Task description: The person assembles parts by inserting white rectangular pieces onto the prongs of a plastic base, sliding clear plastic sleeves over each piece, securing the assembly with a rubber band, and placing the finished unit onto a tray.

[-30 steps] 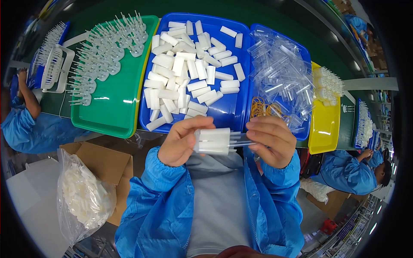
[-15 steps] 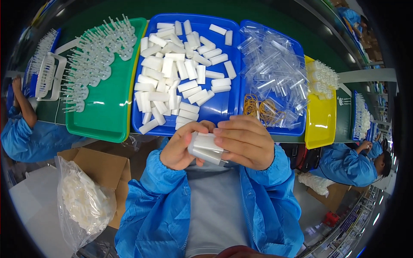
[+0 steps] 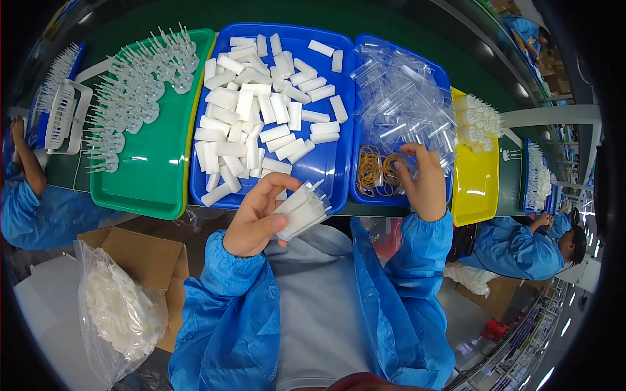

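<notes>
Head view, right hand [image 3: 428,186]: fingers parted, nothing visibly held.
Tan rubber-band loops [image 3: 370,171]: mostly left of those fingertips.
Left hand [image 3: 255,218]: curled round white-and-clear oblong bundle [image 3: 304,212], long axis rising rightward.

Rubber bands [image 3: 369,172] before sleeves [image 3: 404,98] in tray [image 3: 383,200]
</notes>
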A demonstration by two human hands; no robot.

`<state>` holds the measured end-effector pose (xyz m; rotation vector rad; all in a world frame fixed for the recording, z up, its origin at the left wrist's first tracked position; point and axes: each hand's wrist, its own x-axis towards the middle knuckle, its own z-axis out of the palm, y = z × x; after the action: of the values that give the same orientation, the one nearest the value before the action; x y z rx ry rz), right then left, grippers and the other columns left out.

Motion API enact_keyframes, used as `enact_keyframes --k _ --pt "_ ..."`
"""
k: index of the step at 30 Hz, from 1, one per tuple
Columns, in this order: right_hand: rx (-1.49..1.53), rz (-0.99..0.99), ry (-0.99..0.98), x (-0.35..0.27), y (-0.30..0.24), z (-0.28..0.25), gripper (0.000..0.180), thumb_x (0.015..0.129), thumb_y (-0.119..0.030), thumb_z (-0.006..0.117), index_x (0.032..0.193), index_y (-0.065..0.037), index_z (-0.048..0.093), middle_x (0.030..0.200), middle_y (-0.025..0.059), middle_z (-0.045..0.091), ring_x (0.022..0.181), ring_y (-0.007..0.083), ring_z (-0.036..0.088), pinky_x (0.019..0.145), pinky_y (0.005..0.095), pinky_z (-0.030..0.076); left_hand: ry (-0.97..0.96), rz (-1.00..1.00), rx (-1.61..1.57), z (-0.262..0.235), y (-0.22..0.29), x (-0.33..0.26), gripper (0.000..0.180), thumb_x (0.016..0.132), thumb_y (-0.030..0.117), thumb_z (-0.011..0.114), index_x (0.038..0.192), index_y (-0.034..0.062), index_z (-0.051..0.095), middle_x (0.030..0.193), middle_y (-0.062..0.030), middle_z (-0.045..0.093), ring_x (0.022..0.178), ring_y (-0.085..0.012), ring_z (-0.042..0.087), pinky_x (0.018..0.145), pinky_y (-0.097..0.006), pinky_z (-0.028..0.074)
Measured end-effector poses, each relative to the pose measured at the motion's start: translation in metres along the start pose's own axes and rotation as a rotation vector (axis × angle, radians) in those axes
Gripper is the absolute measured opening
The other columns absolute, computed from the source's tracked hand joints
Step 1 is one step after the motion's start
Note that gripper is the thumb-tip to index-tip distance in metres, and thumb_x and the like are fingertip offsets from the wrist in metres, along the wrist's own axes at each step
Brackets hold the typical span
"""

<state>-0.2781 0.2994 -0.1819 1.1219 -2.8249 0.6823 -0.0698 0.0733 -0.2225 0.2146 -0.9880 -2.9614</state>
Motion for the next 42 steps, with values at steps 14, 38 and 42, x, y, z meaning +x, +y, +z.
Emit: enact_keyframes --k 14,38,42 --pt "-0.058 -0.089 -0.038 0.007 0.012 -0.002 0.034 0.072 -0.008 0.071 0.105 -0.004 0.065 0.086 0.01 0.061 0.082 0.0294 0.052 0.074 0.0384 0.042 0.0 0.016 0.087 0.005 0.0 -0.001 0.055 0.079 0.012 0.069 0.126 0.0052 0.04 0.127 -0.0105 0.044 0.098 -0.0205 0.062 0.056 -0.023 0.054" --pt "1.072 -0.365 0.104 -0.008 -0.07 -0.005 0.034 0.074 0.002 0.07 0.107 0.003 0.062 0.098 0.0204 0.066 0.092 0.0302 0.066 0.079 0.0357 0.053 -0.032 0.047 0.261 0.018 0.009 0.001 0.041 0.08 -0.006 0.062 0.117 0.0031 0.048 0.122 -0.0106 0.044 0.113 -0.0208 0.053 0.067 -0.024 0.057" --pt "1.051 -0.397 -0.014 -0.004 -0.077 0.001 0.034 0.075 0.001 0.069 0.108 0.002 0.062 0.099 0.0194 0.067 0.094 0.0305 0.066 0.079 0.0344 0.053 -0.045 0.07 0.31 0.018 0.01 0.002 0.041 0.079 -0.008 0.062 0.117 0.0027 0.049 0.121 -0.0108 0.044 0.116 -0.0213 0.051 0.07 -0.024 0.057"
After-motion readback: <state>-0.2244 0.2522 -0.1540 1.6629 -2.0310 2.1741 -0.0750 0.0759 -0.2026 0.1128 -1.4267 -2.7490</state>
